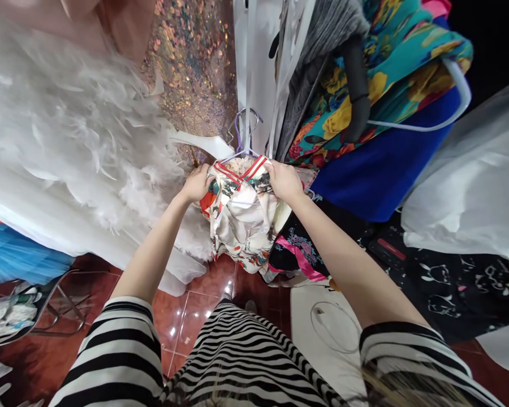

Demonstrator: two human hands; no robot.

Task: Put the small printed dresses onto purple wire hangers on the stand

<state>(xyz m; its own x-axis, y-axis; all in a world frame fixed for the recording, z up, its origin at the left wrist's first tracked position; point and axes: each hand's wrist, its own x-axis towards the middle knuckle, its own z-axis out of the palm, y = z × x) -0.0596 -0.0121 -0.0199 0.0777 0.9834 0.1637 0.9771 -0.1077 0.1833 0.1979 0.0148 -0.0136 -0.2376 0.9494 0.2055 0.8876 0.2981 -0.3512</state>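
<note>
A white floral garment [246,217] with a red-and-cream striped V-neck hangs in front of me on a thin pale hanger [246,151]. My left hand [196,182] is closed on its left shoulder, fingers partly behind the cloth. On the opposite shoulder my right hand [285,180] grips the fabric beside the striped collar, thumb in front. Metal and purple hanger hooks [245,120] cluster just above the neckline. A white hanger arm [206,144] sticks out behind, above my left hand. Black cloth with a pink ribbon [301,257] hangs at the garment's lower right.
White feathered clothing [89,130] fills the left, beside a sequined dress [195,62]. At right hang a teal floral cloth [390,68], a blue cloth [377,175] and a grey mannequin hand [357,116]. Below are a folding chair [59,311], red tiles [195,305] and a white board [314,350].
</note>
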